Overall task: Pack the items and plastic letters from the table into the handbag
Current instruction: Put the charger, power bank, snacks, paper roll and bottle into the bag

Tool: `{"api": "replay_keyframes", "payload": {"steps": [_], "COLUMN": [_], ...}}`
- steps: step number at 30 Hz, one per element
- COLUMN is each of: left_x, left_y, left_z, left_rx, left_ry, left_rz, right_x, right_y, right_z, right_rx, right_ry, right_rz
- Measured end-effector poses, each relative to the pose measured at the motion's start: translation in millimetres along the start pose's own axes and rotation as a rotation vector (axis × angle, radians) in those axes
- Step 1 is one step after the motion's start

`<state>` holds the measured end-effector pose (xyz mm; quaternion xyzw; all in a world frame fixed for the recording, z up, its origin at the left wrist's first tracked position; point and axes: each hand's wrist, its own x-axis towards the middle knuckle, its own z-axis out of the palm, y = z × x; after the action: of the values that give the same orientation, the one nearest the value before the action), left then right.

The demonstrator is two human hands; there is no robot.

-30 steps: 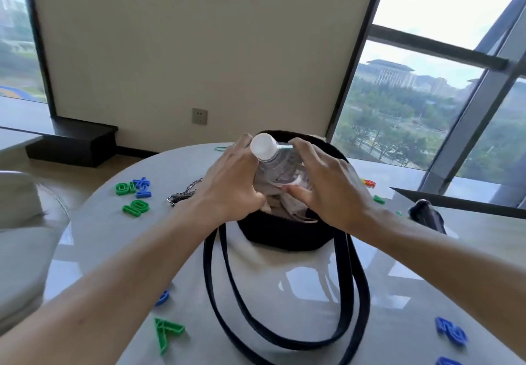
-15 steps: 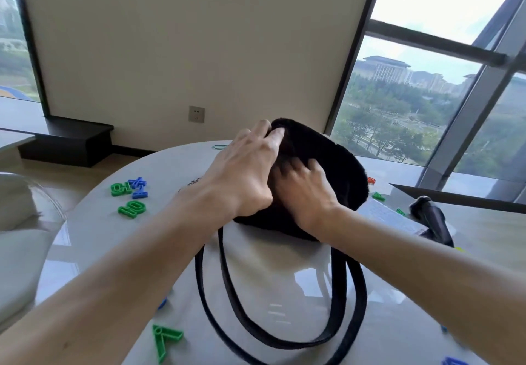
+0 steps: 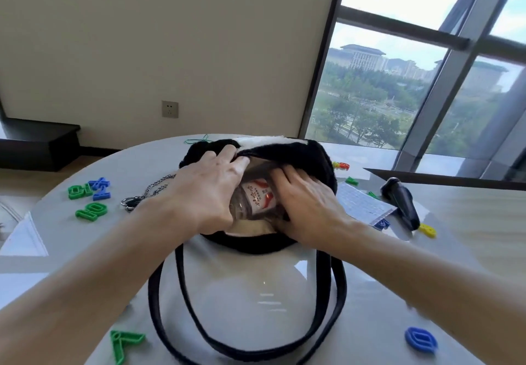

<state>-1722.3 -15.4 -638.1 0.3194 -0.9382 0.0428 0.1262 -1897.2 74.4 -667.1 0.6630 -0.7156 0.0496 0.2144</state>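
A black furry handbag lies on the round table, its mouth toward me and its two straps looped in front. Inside lies a clear water bottle with a red and white label. My left hand holds the bag's upper rim and keeps the mouth wide. My right hand is partly inside the mouth, pressing on the bottle. Plastic letters lie around: green and blue ones at the left, a green one near me, a blue one at the right.
A metal chain with a clasp lies left of the bag. Right of it are a clear packet, a black object, a yellow letter and small red and green letters. Wall and windows stand behind.
The bottle, upright in the bag's mouth a second ago, now lies down inside the bag. My left hand moved to the rim and opened the bag; my right hand went inside.
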Motion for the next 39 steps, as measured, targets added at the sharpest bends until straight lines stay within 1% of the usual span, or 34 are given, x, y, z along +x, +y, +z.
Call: {"api": "replay_keyframes", "payload": {"steps": [2,3,4,6,7,8,9,11,12,13,14,15,16,20,22,24,27,29,30,32,34,35,37,39], "left_x": [0,0,0,0,0,-1,-1,-1,-1,-1,-1,-1,-2,-2,-2,-3,-5,-7,-8,-7,-8,-6,-4,-2], "left_y": [1,0,-1,-3,-3,-3,-3,-2,-1,-1,-1,-1,0,1,0,-2,-5,-6,-6,-6,-8,-5,-4,-3], "left_z": [2,3,2,0,-1,-3,-4,-6,-7,-7,-7,-7,-7,-4,-3,-2,1,1,1,1,1,0,-2,-3], "left_rx": [0.023,0.03,0.032,0.021,0.011,0.004,-0.001,-0.013,-0.015,-0.014,-0.011,-0.007,-0.005,-0.002,0.011,0.026,0.042,0.025,0.012,-0.016,-0.068,-0.094,-0.139,-0.182], "left_ry": [-0.011,-0.015,-0.014,0.004,0.014,0.02,0.023,0.032,0.041,0.049,0.055,0.057,0.057,0.064,0.069,0.073,0.08,0.099,0.116,0.161,0.197,0.221,0.257,0.282], "left_rz": [0.005,0.006,0.005,0.0,0.001,0.005,0.008,0.007,0.006,0.006,0.006,0.006,0.005,-0.001,-0.002,-0.016,-0.03,-0.027,-0.025,-0.02,-0.027,-0.017,-0.014,-0.014], "right_x": [-12,-18,-22,-29,-31,-32,-33,-38,-41,-44,-48,-51,-53,-59,-64,-67,-64,-62,-61,-62,-64,-69,-78,-83], "right_y": [5,10,19,47,66,88,108,141,151,157,160,162,163,159,155,151,148,146,145,142,129,119,92,62], "right_z": [-8,-14,-19,-26,-27,-27,-25,-16,-10,-3,4,11,17,22,21,18,-2,-20,-32,-58,-84,-98,-116,-121], "right_rx": [0.161,0.23,0.262,0.3,0.325,0.341,0.326,0.223,0.183,0.159,0.136,0.104,0.066,-0.098,-0.138,-0.178,-0.224,-0.154,-0.092,0.052,0.254,0.347,0.521,0.561], "right_ry": [0.021,0.077,0.17,0.355,0.376,0.321,0.177,-0.247,-0.43,-0.563,-0.65,-0.687,-0.676,-0.44,-0.281,-0.092,0.17,0.362,0.461,0.611,0.665,0.666,0.605,0.53], "right_rz": [-0.003,0.007,0.035,0.171,0.254,0.327,0.384,0.409,0.395,0.378,0.364,0.351,0.337,0.223,0.193,0.228,0.373,0.459,0.473,0.432,0.326,0.293,0.237,0.204]}}
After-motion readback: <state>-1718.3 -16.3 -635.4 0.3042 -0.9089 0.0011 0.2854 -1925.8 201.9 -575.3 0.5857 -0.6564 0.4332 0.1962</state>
